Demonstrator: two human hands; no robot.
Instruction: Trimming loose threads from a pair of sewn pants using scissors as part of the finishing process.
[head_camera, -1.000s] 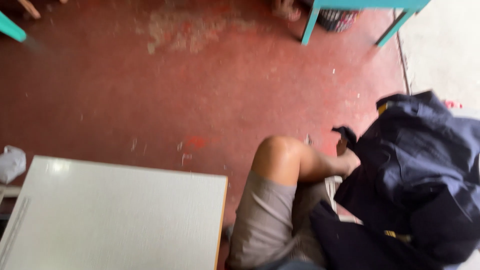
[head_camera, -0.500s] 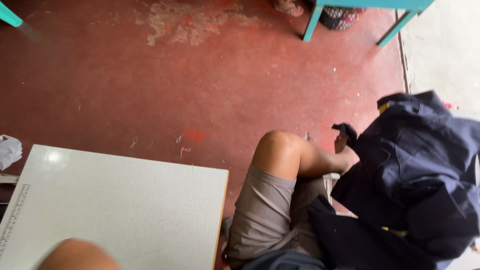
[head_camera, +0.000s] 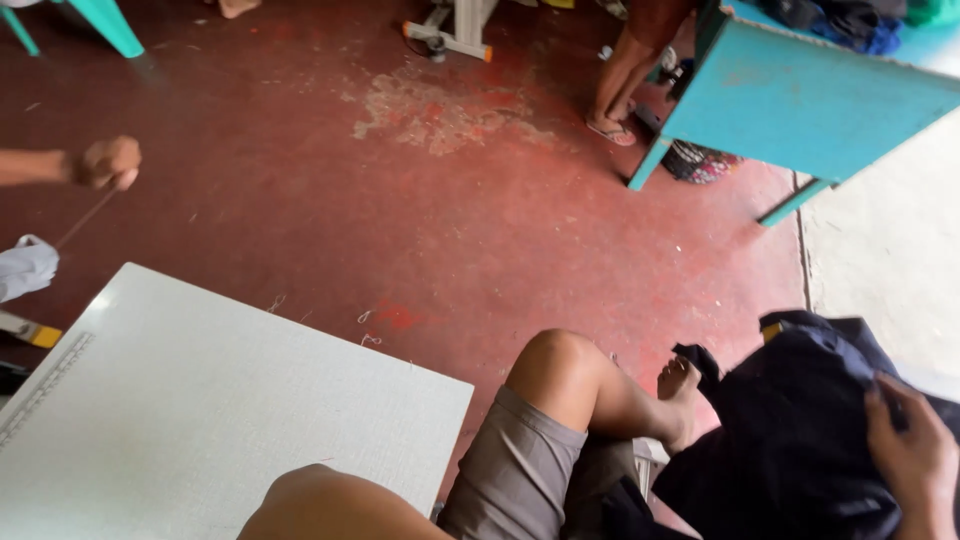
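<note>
At about four o'clock in the view the right hand (head_camera: 912, 455) lies flat on a heap of dark navy cloth (head_camera: 790, 440), its fingers loosely spread over the fabric and pressing on it rather than closed round it. At nine o'clock the left hand (head_camera: 108, 163) is stretched far out to the side and closed into a fist, pinching a thin thread (head_camera: 85, 218) that runs down at a slant toward a bit of white cloth (head_camera: 25, 268) at the frame's edge. A white table top (head_camera: 200, 400) fills seven o'clock, with a ruler scale along its left rim. The person's bare knee (head_camera: 560, 365) and grey shorts (head_camera: 520, 470) sit at six. The floor (head_camera: 400, 200) is worn red concrete. At one o'clock stands a turquoise table (head_camera: 810, 100), and another person's legs in sandals (head_camera: 620, 80) stand beside it.
</note>
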